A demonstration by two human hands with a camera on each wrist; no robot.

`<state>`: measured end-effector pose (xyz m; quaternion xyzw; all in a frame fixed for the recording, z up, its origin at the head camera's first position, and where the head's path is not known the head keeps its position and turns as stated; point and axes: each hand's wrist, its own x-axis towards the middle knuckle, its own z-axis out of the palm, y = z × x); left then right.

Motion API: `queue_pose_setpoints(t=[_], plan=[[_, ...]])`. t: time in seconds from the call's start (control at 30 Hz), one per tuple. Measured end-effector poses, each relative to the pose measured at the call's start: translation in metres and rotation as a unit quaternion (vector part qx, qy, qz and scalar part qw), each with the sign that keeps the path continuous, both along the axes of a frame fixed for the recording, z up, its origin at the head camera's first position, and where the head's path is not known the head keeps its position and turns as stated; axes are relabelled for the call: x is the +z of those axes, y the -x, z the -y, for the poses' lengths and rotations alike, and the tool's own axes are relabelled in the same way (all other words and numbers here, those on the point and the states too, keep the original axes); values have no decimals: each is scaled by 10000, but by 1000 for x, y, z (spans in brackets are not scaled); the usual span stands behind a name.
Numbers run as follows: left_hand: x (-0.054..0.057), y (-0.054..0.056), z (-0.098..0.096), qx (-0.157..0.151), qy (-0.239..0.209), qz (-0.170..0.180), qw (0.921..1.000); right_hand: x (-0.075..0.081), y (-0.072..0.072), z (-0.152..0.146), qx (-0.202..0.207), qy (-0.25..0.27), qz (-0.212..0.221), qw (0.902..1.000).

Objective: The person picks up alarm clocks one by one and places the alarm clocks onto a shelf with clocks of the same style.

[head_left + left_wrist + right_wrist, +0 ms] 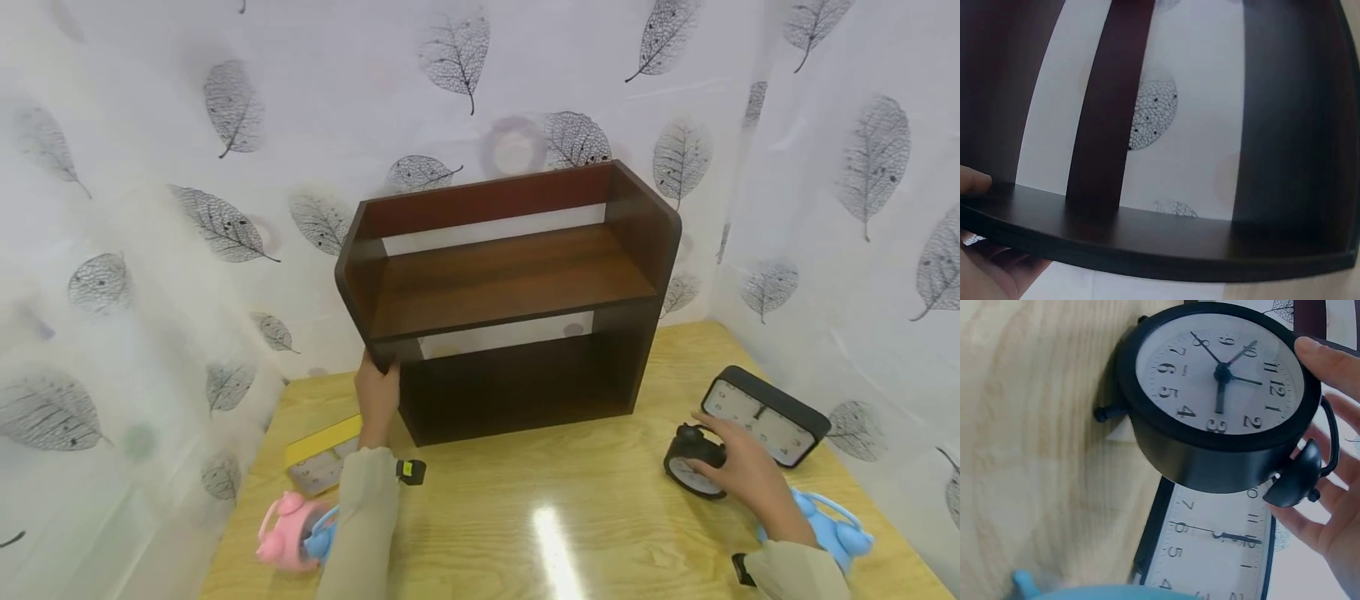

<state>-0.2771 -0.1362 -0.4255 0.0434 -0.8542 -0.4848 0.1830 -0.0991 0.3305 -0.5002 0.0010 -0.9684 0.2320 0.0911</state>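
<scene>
A dark brown two-tier shelf (510, 275) stands on the wooden table, slightly askew. My left hand (377, 396) grips its left side panel near the middle board. In the left wrist view the thumb lies inside the panel (1166, 234) and the fingers (1004, 265) wrap its outer side. At the right, my right hand (750, 475) holds a round black twin-bell alarm clock (675, 454) by its top. The right wrist view shows the thumb on the rim of the clock (1222, 450) and the other fingers behind its handle and bells. Its white dial faces that camera.
A black rectangular clock (798, 442) leans behind the right hand, with a blue alarm clock (847, 537) by that wrist. To the left are a yellow-topped clock (322, 446), a pink alarm clock (281, 537) and a blue one (320, 543) partly hidden by the sleeve. Leaf-print sheeting (300, 108) encloses the table (487, 492).
</scene>
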Motion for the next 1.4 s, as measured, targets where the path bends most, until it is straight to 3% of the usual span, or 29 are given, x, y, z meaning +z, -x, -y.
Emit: queue_pose_setpoints(t=[0.17, 0.4, 0.7, 0.87, 1.0, 1.2, 1.3, 1.4], plan=[[-2, 6, 1, -159, -116, -101, 9998, -9, -4, 0, -132, 304, -130, 9994], [-8, 9, 5, -453, 88, -134, 9988, -11, -1, -2, -65, 334, 193, 9992], [-10, 8, 0, -335, 210, -342, 9986, -9, 9, -3, 25, 338, 457, 9984], [-11, 7, 3, -291, 311, -382, 9984, -14, 14, 4, 184, 460, 174, 9986], [-11, 6, 4, -287, 311, -398, 9983, -20, 13, 5, 14, 816, 28, 9967], [-9, 7, 4, -286, 343, -360, 9984, -31, 9, -1, -255, 1708, 403, 9842], [-10, 8, 5, -269, 389, -330, 9983, -35, 7, -4, -332, 2229, 634, 9722], [-11, 8, 5, -266, 407, -341, 9982, -37, 7, -6, -529, 2570, 1181, 9577]])
